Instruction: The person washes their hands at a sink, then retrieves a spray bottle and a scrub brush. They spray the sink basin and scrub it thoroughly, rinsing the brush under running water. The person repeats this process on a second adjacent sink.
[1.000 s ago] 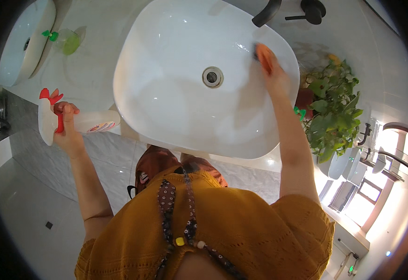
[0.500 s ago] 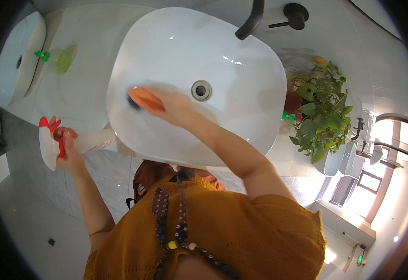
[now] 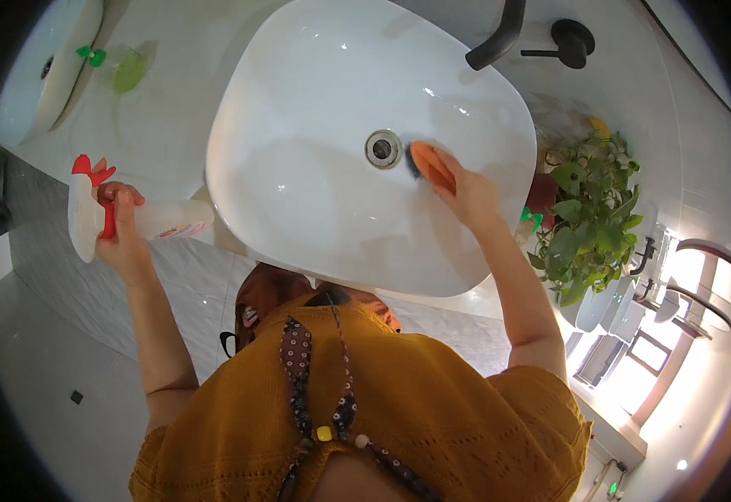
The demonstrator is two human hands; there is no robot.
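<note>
My right hand (image 3: 472, 199) is closed around an orange scrub brush (image 3: 432, 166) inside the white basin (image 3: 307, 188). The brush's dark bristles face the basin floor, just right of the round metal drain (image 3: 383, 149). Out to the left, my left hand (image 3: 123, 224) grips the neck of a white spray bottle (image 3: 171, 220) with a red trigger and nozzle. That bottle lies tilted sideways, its body pointing toward the basin's left edge.
A black tap (image 3: 499, 38) and its handle (image 3: 572, 43) come from the wall behind the basin. A leafy potted plant (image 3: 591, 217) stands at the right. On the counter (image 3: 173, 109) at left is a green soap bottle (image 3: 129, 71), beside a second basin (image 3: 43, 63).
My right hand has carried the brush from the basin's left side across to the right of the drain. My left hand still holds the spray bottle. The whole view has shifted slightly.
</note>
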